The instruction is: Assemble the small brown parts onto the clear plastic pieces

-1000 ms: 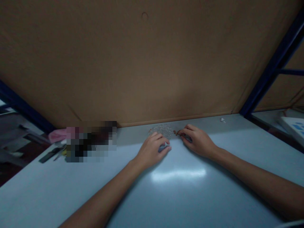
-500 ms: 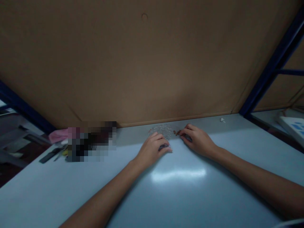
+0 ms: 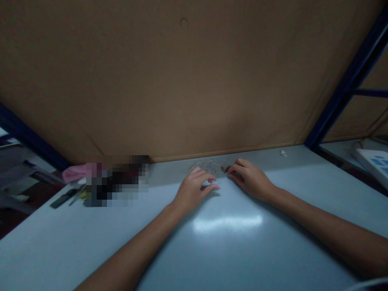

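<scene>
Head view: the small pale heap of clear granular bits (image 3: 208, 165) lies on the grey-blue glossy tabletop (image 3: 227, 242), just right of frame centre, close against the foot of the brown cardboard back panel (image 3: 182, 81). A few small reddish-brown bits (image 3: 226, 168) sit at the heap's right edge.

Change over the last second: a small dark grey item was seen under the left hand's fingertips; now nothing is visible there. The left hand (image 3: 194, 189) is shown loosely spread, fingers extended flat toward the heap's near edge, nothing visibly pinched. Whether the item was tucked under the palm or let go cannot be told.

The right hand (image 3: 251, 178) has barely shifted: fingers curled and drawn together at the reddish-brown bits, fingertips touching or just beside them. An actual pinch cannot be confirmed; too dark and small.

Judgement: the work stays at the heap, with the left hand seemingly freed and the right one kept at the reddish bits.

Outward: a pixelated patch and a pink soft object (image 3: 74, 173) at left, dark slim tools (image 3: 63, 198) beside them, a dark blue metal frame post (image 3: 342, 93) at upper right, a white box with blue print (image 3: 374, 159) at the right edge.
</scene>
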`<state>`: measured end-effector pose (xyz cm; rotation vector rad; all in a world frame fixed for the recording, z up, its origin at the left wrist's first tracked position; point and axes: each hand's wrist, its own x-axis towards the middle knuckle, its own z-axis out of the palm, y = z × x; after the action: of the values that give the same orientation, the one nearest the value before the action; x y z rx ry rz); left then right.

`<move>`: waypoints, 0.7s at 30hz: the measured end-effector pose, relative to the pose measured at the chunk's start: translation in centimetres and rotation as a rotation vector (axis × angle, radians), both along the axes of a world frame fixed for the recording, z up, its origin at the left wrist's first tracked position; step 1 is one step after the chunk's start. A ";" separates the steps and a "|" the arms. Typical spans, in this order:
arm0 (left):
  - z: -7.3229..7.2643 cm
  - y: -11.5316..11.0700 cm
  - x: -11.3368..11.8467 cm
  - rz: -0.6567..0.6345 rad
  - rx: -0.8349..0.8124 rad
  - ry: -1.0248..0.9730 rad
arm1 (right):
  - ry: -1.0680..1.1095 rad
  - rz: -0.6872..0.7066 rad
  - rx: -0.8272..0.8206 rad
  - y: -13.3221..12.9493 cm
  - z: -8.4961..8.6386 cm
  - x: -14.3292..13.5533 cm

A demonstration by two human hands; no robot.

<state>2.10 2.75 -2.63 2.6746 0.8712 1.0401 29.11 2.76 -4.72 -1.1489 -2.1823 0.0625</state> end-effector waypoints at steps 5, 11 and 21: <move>0.2 -0.3 0.2 -0.006 0.040 -0.036 | 0.194 0.149 -0.009 -1.3 1.0 -1.2; 0.5 -0.7 0.6 -0.033 0.103 -0.086 | 0.227 0.235 -0.026 -2.5 1.6 -2.1; 0.8 -0.9 0.8 -0.058 0.155 -0.082 | 0.091 0.239 0.053 -2.1 1.4 -1.7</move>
<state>2.91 1.83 -1.83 2.7401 0.7219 1.2414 27.43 0.63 -3.32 -0.8360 -2.2157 0.1567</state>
